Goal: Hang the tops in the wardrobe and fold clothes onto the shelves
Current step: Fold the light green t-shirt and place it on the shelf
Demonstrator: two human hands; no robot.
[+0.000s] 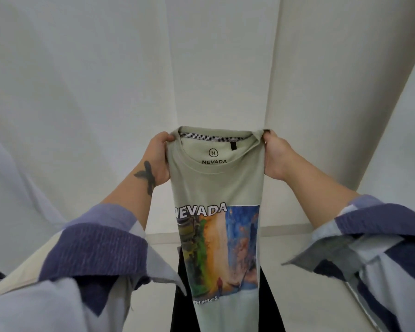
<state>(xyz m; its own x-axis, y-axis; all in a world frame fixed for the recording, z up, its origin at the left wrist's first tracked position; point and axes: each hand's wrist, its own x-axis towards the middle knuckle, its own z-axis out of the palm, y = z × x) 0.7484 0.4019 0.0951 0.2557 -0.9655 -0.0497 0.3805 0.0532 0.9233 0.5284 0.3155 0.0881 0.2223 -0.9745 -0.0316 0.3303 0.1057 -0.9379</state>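
Both hands, left hand [157, 159] and right hand [276, 156], are pinching the pale green T-shirt [216, 188] at its shoulders, holding it hanging midair; it is looking light, limp, best gripped there.

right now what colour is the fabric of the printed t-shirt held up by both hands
Pale sage green t-shirt, seen in the head view.

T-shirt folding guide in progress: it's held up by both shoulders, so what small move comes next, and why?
Probably lower the T-shirt onto a flat surface. The left hand and right hand pinch its shoulders, sides already folded narrow, and the hem hangs free.
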